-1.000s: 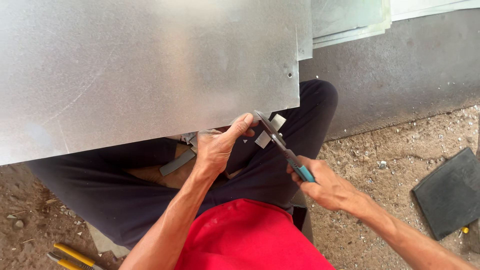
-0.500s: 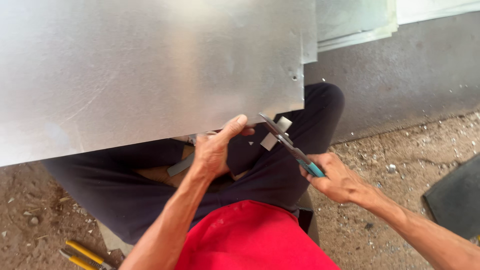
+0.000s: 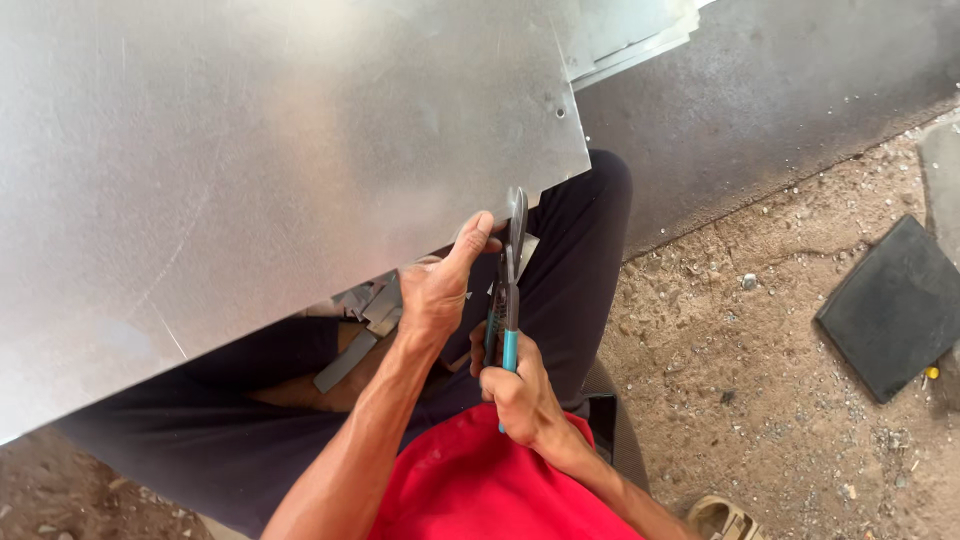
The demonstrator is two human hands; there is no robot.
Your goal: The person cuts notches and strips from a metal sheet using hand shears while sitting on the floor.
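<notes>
Left hand (image 3: 440, 290) pinches the metal sheet (image 3: 280, 150) edge, steadying it; right hand (image 3: 515, 385), fingers wrapped, squeezes the snips (image 3: 510, 290) at that edge.

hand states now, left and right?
Left hand: closed, gripping the metal sheet edge.
Right hand: closed on the snips.

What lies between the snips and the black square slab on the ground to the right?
In the head view, between the snips and the black slab lie the person's dark-trousered leg, then bare gravelly ground with small stones.
</notes>
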